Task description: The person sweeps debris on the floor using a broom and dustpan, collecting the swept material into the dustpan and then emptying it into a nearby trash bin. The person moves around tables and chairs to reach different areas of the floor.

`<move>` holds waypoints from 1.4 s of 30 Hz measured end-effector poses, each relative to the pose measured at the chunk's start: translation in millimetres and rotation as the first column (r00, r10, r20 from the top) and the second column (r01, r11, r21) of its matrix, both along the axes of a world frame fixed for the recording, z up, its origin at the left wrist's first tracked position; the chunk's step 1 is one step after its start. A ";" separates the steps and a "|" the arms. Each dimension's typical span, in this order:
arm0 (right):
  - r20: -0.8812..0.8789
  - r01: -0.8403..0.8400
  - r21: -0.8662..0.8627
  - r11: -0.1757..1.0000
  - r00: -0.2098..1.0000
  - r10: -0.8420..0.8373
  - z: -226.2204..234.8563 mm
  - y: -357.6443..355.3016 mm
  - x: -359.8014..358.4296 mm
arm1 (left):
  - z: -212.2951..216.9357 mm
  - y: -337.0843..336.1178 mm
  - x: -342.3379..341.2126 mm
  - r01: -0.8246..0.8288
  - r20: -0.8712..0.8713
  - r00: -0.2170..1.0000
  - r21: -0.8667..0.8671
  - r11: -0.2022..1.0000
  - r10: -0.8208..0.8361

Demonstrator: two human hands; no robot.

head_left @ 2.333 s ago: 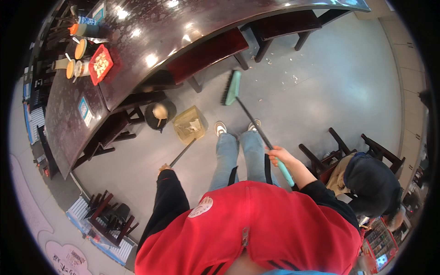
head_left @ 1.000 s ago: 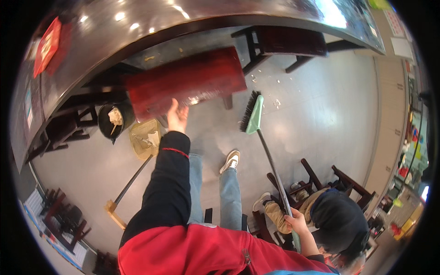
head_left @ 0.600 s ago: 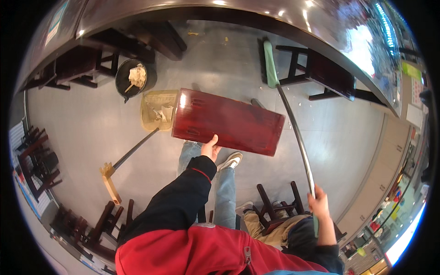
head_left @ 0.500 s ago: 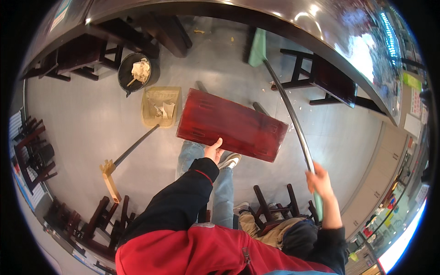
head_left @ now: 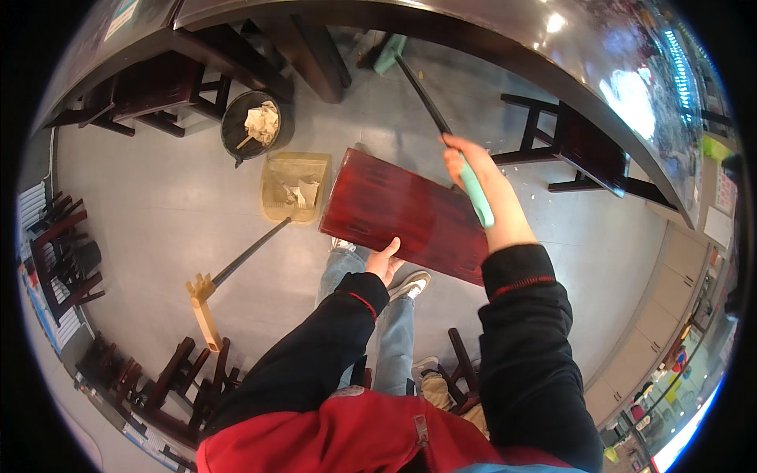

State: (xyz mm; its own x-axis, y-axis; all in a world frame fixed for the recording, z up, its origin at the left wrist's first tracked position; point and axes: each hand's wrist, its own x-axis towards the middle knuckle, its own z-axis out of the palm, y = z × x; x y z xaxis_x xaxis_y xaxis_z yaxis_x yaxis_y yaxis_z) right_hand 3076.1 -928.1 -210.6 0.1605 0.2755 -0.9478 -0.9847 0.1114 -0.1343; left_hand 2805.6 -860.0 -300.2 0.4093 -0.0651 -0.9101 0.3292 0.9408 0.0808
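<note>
The long dark counter [head_left: 505, 47] curves across the top of the view, its glossy top catching ceiling lights, and the grey floor [head_left: 150, 213] spreads below it. A red wooden bench [head_left: 406, 214] is lifted off the floor and tilted, its seat facing the camera, in the middle of the view above the person's jeans and sneakers. The left hand [head_left: 385, 260] grips the bench at its lower edge, the fingers [head_left: 392, 247] curled over the rim with the thumb on the seat face, so the bench lies just above and beyond that hand. The right hand [head_left: 473, 169] is closed around the teal handle of a broom [head_left: 441, 126], at the bench's upper right corner; whether the hand touches the bench there cannot be told. The broom's dark shaft runs up and left from the fist to its teal head [head_left: 390, 54], which lies on the floor at the foot of the counter. Left of the bench, a yellow dustpan [head_left: 294, 187] holding crumpled scraps rests on the floor, its long handle [head_left: 236, 264] slanting down-left. Just above it, a round black bin [head_left: 252, 126] holds crumpled paper. Dark wooden chairs [head_left: 576, 146] stand under the counter at right, and more [head_left: 142, 87] at left.
</note>
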 end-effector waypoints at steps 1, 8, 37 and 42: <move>0.034 -0.043 0.000 0.999 0.998 0.043 10.4 -15.2 -11.6 | -1.7 0.8 -3.1 -0.011 -0.002 1.000 -0.002 1.000 0.011; 0.196 -0.152 -0.081 0.985 0.967 0.165 112.4 -62.0 -121.2 | -13.3 4.8 -35.1 -0.102 -0.013 0.995 -0.010 0.995 0.102; 0.087 -0.176 0.177 0.968 0.983 0.162 -35.4 -3.1 -20.9 | -3.9 51.3 73.9 0.066 -0.588 0.512 0.754 -0.654 -0.626; -0.213 0.370 0.235 0.899 0.922 -0.324 -14.2 -7.5 -45.0 | 1.2 51.5 76.5 0.074 -0.619 0.492 0.730 -0.679 -0.612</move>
State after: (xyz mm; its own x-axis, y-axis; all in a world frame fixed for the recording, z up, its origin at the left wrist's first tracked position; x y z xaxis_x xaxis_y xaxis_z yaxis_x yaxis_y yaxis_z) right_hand 3031.1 -935.5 -224.7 0.1405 0.4756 -0.8684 -0.8819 0.4587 0.1085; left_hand 2882.0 -808.5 -299.0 0.9860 0.1624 -0.0379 0.1615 -0.8731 0.4601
